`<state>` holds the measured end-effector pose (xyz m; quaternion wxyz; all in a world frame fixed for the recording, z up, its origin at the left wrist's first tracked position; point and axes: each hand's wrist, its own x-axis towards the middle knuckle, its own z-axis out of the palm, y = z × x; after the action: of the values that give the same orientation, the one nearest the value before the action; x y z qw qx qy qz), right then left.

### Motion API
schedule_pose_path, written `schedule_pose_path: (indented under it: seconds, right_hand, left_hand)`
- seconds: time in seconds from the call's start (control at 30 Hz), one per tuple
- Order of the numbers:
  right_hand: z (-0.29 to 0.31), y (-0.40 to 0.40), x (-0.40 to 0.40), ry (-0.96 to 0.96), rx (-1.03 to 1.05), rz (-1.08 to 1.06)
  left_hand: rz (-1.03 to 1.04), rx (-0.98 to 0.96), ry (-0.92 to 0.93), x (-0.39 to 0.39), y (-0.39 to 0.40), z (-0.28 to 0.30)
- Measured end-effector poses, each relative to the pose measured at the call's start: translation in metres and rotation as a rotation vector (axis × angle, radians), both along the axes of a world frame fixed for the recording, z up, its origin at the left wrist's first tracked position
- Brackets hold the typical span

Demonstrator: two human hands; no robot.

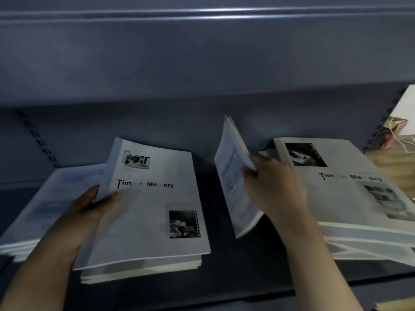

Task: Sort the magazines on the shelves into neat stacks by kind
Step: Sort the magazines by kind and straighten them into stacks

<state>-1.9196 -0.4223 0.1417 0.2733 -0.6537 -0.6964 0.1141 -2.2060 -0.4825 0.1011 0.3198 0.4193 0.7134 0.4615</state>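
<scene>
A stack of white "Time & Memory" magazines (148, 212) lies at the middle of the dark shelf (235, 272). My left hand (89, 209) grips the top copy's left edge, thumb on the cover. To its left lies a pale bluish stack (51, 198), partly under the white one. My right hand (271, 187) holds a bluish magazine (231, 176) tilted nearly upright on its edge. Right of it sits a mixed pile topped by another "Time & Memory" copy (350, 182).
The shelf's grey back panel (179, 122) rises behind the stacks, and the shelf above (202, 41) overhangs them. Slotted uprights (38, 140) stand at both sides. Past the right upright I see a paper bag (395, 131) on a wooden floor.
</scene>
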Motion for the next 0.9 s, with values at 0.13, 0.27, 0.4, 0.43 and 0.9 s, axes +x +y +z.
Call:
schedule_pose_path:
  seconds: [0.13,0.27,0.4,0.43,0.9]
  right_hand:
    - [-0.003,-0.003,-0.017,0.001,-0.015,0.003]
    - [-0.002,-0.006,-0.030,-0.026,-0.010,0.003]
    - [-0.002,-0.008,-0.037,-0.040,-0.004,-0.005]
    - [-0.001,-0.008,-0.039,-0.046,0.000,-0.010]
    - [0.036,-0.024,-0.066,-0.275,0.292,-0.008]
  left_hand:
    - [-0.015,-0.057,0.068,-0.012,-0.003,-0.009]
    - [-0.011,-0.044,0.177,-0.011,0.002,-0.018]
    - [-0.062,-0.102,0.355,-0.010,0.007,-0.022]
    - [-0.074,-0.125,0.398,-0.010,0.008,-0.023]
    - [-0.008,-0.333,1.166,0.018,0.009,0.000]
